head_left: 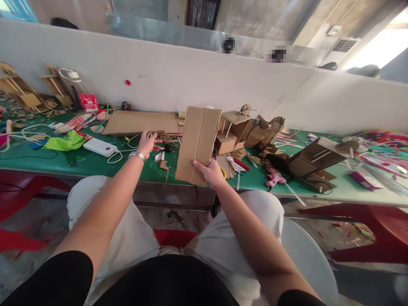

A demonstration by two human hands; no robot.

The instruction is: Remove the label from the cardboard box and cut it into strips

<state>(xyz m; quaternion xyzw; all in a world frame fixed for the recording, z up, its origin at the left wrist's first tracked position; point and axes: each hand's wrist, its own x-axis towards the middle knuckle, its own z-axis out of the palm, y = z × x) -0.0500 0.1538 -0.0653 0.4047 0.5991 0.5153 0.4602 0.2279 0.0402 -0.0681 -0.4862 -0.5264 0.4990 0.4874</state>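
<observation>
My right hand (212,173) grips a rectangular cardboard piece (199,142) by its lower right corner, thumb on the near face. The piece stands tilted upright over the table edge, with crease lines running along its length. My left hand (147,145), with a band on the wrist, reaches over the green table with its fingers apart. By its thumb lies a small dark item with a loop (157,132); its kind is unclear. A larger flat cardboard sheet (140,121) lies behind the left hand. Small scraps (163,165) lie between my hands.
Cardboard models (228,142) stand right of the held piece, another (314,161) farther right. A pink glue gun (274,176) lies near the front edge. A white power bank (100,147) with a cable and green cloth (65,141) lie left. A white partition (178,72) runs behind.
</observation>
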